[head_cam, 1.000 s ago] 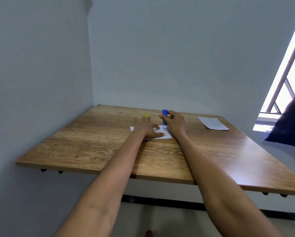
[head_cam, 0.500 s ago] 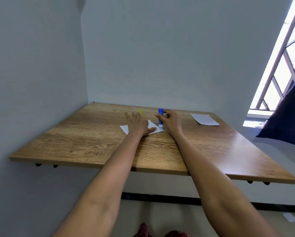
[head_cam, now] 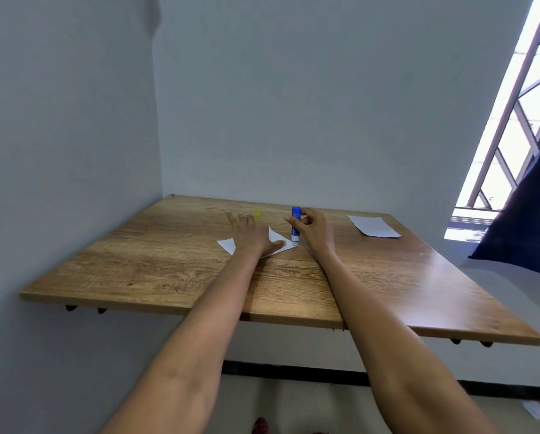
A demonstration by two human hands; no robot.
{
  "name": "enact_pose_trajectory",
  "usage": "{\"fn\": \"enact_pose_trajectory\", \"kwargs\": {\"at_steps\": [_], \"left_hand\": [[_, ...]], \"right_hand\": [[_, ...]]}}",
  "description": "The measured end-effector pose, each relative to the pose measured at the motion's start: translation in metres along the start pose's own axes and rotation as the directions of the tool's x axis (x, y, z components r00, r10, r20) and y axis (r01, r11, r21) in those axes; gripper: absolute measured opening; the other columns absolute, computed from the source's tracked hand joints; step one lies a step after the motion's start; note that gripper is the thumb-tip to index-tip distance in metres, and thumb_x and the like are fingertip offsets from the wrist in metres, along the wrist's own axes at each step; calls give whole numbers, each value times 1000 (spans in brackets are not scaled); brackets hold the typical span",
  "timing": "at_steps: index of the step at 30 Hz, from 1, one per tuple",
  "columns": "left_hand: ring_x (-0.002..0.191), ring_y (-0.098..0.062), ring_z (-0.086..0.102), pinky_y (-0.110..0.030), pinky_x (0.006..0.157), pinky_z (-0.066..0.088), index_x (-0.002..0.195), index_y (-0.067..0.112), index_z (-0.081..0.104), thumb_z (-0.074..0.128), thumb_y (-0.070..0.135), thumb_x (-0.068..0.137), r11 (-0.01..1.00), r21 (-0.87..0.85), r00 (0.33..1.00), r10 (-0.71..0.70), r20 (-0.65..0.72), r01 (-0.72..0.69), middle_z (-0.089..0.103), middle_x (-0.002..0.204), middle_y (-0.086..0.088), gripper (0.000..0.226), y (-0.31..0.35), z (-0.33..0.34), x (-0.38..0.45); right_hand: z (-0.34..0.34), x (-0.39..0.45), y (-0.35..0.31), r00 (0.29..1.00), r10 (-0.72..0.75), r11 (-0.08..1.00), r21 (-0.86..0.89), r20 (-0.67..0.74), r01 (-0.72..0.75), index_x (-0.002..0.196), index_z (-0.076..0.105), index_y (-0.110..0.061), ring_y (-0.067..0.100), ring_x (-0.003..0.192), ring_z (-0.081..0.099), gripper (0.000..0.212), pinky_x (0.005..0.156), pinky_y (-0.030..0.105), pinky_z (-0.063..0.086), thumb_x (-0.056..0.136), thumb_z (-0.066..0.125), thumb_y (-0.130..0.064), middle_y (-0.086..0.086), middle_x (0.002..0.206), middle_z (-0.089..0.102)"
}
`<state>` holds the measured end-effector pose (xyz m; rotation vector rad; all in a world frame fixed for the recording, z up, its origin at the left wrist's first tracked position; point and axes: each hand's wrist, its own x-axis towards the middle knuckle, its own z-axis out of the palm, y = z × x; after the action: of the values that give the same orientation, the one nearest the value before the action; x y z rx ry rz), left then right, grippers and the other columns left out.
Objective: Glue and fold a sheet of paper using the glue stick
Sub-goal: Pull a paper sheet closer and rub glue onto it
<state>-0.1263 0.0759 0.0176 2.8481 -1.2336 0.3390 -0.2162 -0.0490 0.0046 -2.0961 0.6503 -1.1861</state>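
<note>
A small white sheet of paper (head_cam: 277,240) lies on the wooden table (head_cam: 174,264), with one edge lifted beside my thumb. My left hand (head_cam: 250,233) lies flat on it, fingers spread, pressing it down. My right hand (head_cam: 311,227) grips a blue glue stick (head_cam: 295,221) held upright, its lower end touching the paper's right corner. A small yellow cap (head_cam: 257,212) lies on the table just beyond my left fingertips.
A second white sheet (head_cam: 373,226) lies at the table's far right. Grey walls close in the table at the back and the left. A barred window (head_cam: 513,120) and a dark blue curtain (head_cam: 531,220) are at the right.
My head has moved, so the table sits a little differently in view. The paper now shows a raised edge by my left thumb. Both hands keep their places on paper and glue stick.
</note>
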Motion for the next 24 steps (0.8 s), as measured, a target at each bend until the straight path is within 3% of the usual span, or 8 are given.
{"fn": "enact_pose_trajectory", "kwargs": {"at_steps": [5,11,19,24], "left_hand": [[142,-37,17,-64,110,-9,134,28,49,31,76,82,1000,7,1000,2,1,-2,30,150,-17,74,-2,-1,-2],[140,-36,22,-64,109,-10,128,26,54,32,76,81,1000,-10,1000,1,-18,-2,35,146,-17,72,-1,0,-2],[138,-34,29,-63,111,-8,136,20,46,28,80,79,999,-7,999,-52,-3,52,42,142,-17,84,0,2,-3],[138,-34,27,-62,112,-4,138,18,43,37,59,91,996,-84,998,-44,-49,40,39,143,-18,62,0,-9,4]], "right_hand": [[0,-2,-1,999,11,999,-30,-47,-13,96,71,-23,1,54,52,34,54,19,34,77,69,-51,-10,57,59],[1,-2,-5,1000,1,1000,3,-1,-1,89,70,-27,-3,54,53,26,54,14,34,75,72,-49,-9,59,62],[-4,-2,-3,995,44,999,19,-93,-43,89,68,-20,3,50,47,32,53,21,36,78,70,-50,-9,54,54],[-2,1,-2,994,45,999,32,-102,-42,79,64,-12,9,50,42,38,53,26,34,77,70,-50,-3,55,51]]}}
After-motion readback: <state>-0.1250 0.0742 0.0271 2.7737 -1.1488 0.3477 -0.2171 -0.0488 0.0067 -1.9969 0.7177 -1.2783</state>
